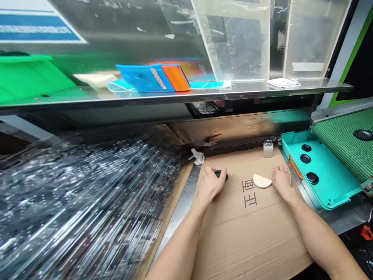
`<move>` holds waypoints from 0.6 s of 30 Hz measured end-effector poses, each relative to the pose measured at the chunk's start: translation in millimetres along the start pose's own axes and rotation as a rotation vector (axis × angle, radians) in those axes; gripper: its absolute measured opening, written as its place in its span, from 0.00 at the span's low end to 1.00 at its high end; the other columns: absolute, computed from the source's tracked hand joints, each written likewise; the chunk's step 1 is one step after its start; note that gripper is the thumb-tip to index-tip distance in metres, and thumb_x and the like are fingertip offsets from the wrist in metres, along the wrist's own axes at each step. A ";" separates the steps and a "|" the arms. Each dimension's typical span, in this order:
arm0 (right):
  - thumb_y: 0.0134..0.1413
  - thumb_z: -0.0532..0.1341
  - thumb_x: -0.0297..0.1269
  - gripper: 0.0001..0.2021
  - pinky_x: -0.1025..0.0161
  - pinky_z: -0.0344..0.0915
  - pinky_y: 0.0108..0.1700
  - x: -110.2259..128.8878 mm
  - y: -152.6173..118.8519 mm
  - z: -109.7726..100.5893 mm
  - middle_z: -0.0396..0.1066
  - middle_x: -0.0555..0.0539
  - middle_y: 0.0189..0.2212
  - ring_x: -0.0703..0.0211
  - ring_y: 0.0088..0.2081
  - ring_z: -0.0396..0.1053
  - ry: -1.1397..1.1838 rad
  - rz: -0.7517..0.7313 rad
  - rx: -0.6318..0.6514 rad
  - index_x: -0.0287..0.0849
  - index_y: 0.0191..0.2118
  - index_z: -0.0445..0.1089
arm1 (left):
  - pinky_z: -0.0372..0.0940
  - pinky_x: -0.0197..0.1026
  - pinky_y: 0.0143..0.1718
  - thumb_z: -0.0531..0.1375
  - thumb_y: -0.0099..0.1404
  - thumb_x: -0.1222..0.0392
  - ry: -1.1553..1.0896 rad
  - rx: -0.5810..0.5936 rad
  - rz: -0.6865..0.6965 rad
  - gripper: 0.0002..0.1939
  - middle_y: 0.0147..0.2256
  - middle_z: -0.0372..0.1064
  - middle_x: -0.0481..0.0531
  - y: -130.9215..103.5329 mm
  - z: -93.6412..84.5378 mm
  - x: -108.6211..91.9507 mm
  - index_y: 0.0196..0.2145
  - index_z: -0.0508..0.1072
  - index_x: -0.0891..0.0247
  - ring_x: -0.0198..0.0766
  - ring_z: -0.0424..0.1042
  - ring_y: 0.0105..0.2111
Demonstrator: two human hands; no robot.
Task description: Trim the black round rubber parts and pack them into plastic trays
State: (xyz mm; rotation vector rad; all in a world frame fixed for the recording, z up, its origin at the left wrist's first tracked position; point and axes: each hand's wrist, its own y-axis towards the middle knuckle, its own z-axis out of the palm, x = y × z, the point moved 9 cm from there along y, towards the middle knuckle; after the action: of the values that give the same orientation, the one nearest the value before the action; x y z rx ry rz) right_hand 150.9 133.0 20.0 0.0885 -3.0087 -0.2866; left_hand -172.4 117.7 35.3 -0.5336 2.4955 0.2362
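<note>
My left hand [210, 182] pinches a small round black part [222, 175] between thumb and fingers, just above a brown cardboard sheet [233, 237]. A cream half-round pad [261, 181] lies on the cardboard, beside printed black characters. Close to the pad's right end, my right hand [282, 179] rests on the cardboard with its fingers curled together; whatever they might hold is hidden.
A teal tray [323, 171] with several black round parts stands right, beside a green conveyor belt [346, 136]. Behind the cardboard are a small bottle [268, 149] and crumpled white tissue [198, 156]. Clear plastic packaging [96, 206] fills the left. A metal shelf [247, 91] crosses above.
</note>
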 end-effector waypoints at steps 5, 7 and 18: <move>0.68 0.51 0.30 0.13 0.55 0.59 0.50 -1.2 -1.6 3.7 0.69 0.37 0.44 0.48 0.48 0.66 0.037 0.015 -0.008 0.39 0.47 0.72 | 0.64 0.60 0.50 0.48 0.65 0.35 0.212 0.153 -0.025 0.32 0.52 0.65 0.82 14.3 27.6 5.7 0.48 0.67 0.68 0.68 0.71 0.50; 0.68 0.51 0.29 0.13 0.54 0.59 0.51 -0.7 -1.3 4.5 0.69 0.37 0.44 0.48 0.48 0.66 0.053 0.010 -0.014 0.38 0.47 0.72 | 0.64 0.61 0.50 0.47 0.65 0.33 0.239 0.159 -0.032 0.34 0.52 0.64 0.84 14.7 29.4 5.2 0.48 0.68 0.69 0.70 0.71 0.51; 0.66 0.52 0.28 0.13 0.52 0.60 0.52 4.2 -1.4 6.9 0.68 0.35 0.48 0.46 0.50 0.65 0.128 0.037 0.046 0.35 0.50 0.72 | 0.70 0.65 0.43 0.61 0.54 0.39 -0.849 0.484 0.148 0.19 0.38 0.76 0.59 -164.3 -45.5 -105.9 0.41 0.80 0.45 0.61 0.73 0.43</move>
State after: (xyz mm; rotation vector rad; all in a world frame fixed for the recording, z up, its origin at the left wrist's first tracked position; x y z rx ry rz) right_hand 146.1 132.6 13.5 0.0524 -2.8862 -0.2006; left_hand -45.3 -9.5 124.4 -0.0154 1.6671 -0.0846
